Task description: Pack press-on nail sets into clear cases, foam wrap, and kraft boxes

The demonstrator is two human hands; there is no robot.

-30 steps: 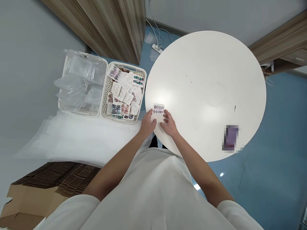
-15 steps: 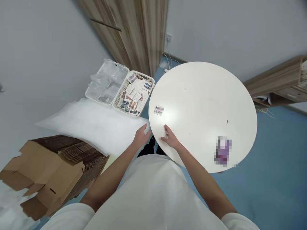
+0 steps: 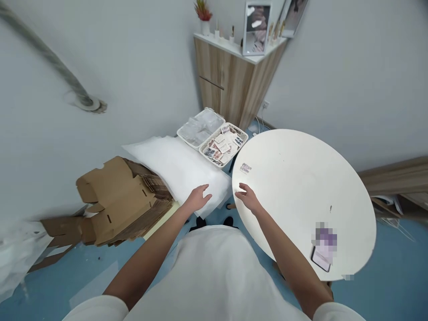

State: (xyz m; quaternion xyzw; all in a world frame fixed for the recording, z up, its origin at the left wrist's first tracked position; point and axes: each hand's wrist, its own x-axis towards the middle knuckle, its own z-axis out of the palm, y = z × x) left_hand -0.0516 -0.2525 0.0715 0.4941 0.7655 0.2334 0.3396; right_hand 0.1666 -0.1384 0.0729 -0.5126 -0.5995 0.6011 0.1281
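From the head camera we saw the small card (image 3: 245, 168) of coloured nail pieces lying flat near the round table's (image 3: 301, 187) left edge. Our right hand (image 3: 248, 199) hovered spread and empty at the rim; our left hand (image 3: 198, 198), fingers loose, hovered over the white padding (image 3: 174, 167).

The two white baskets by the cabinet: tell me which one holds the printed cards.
The basket nearer the round table; it holds the cards. The other basket, farther left, holds only clear plastic packs.

Left hand (image 3: 197, 198) open over white sheets (image 3: 174, 167), right hand (image 3: 247, 199) on round table (image 3: 301, 187) — nail card (image 3: 245, 168) near.
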